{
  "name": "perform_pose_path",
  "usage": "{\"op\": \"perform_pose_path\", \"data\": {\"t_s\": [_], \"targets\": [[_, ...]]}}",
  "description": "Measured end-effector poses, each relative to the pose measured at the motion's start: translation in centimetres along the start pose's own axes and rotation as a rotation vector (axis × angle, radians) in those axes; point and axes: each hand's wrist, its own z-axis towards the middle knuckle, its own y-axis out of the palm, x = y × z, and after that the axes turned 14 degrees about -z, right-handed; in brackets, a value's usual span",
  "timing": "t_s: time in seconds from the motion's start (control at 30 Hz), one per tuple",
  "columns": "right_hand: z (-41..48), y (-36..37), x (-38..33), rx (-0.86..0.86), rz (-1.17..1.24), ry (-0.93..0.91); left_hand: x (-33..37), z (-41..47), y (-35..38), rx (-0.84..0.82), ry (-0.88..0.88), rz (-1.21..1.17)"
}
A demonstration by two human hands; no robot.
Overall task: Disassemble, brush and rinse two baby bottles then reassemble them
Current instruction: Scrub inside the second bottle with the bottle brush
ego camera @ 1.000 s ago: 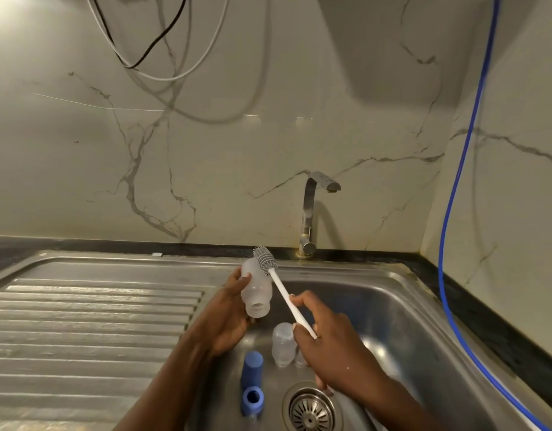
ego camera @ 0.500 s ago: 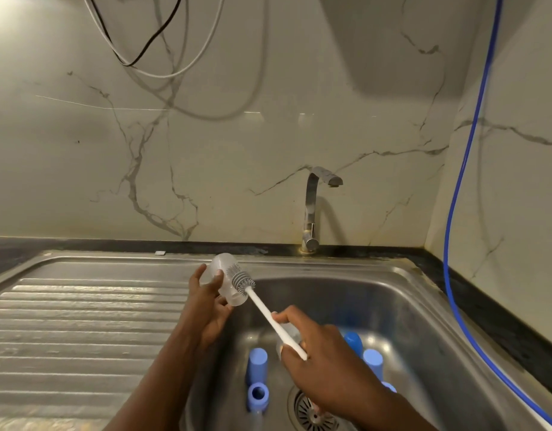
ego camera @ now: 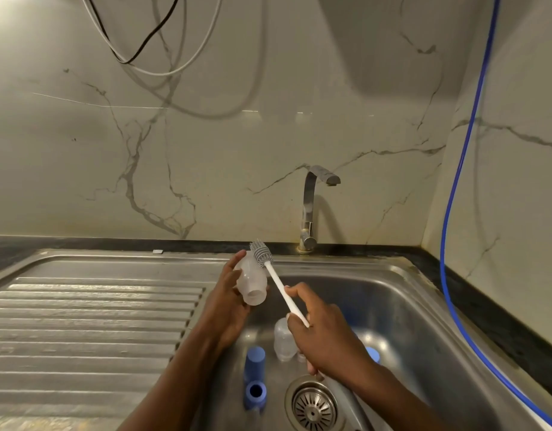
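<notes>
Bottle (ego camera: 251, 281) is being held above the back left corner of the sink (ego camera: 393, 265), with the fingers and thumb of the left hand (ego camera: 228, 303) curling round its body. Its long axis is running from the base, up and away, to the open mouth, which is pointing down and toward the camera.

Right hand (ego camera: 324, 334) is gripping the white handle of the brush (ego camera: 279, 286) near its lower end, fingers curled round it. The handle is lying almost parallel to the bottle, just to its right. The grey bristle head is sitting at the base end, outside the wall. It seems to be touching the plastic, though the view is too soft to confirm.

The head is therefore sitting at the wrong end for entry. My judgement is that the right hand is needing to draw the brush back along its own line and swing the head round to the mouth, which is facing that hand.

Below, a second bottle (ego camera: 284, 339) is standing in the basin just beside the right hand. A blue cap (ego camera: 255, 362) and a blue ring (ego camera: 255, 391) are sitting left of the drain (ego camera: 313, 405). The tap (ego camera: 310, 209) is showing no water.
</notes>
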Motion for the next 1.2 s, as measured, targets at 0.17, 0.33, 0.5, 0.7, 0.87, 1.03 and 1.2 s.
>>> {"op": "perform_pose_path", "data": {"t_s": [0.17, 0.33, 0.5, 0.7, 0.87, 1.03, 1.2], "targets": [[-0.7, 0.1, -0.2, -0.003, -0.034, -0.029, -0.1, 0.4, -0.3, 0.063, 0.07, 0.022], [-2.6, 0.3, -0.9, -0.064, -0.15, -0.133, 1.6, 0.6, -1.8, 0.212, 0.075, -0.145], [-2.3, 0.5, -1.5, -0.053, -0.156, -0.09, 0.8, 0.4, -1.1, 0.091, 0.124, -0.06], [-0.5, -1.1, -0.3, -0.008, 0.04, 0.017, -0.2, -0.3, 0.6, -0.001, -0.061, 0.045], [-0.9, -1.2, -0.5, -0.023, 0.062, -0.023, -0.1, -0.2, 0.2, 0.038, -0.093, 0.104], [-1.8, -0.8, -0.3, -0.052, -0.054, -0.073, 1.6, 0.5, -1.1, 0.195, -0.02, -0.091], [-2.4, 0.3, -0.4, -0.046, -0.109, -0.121, 2.3, 0.2, -1.5, 0.162, -0.055, -0.23]]}}
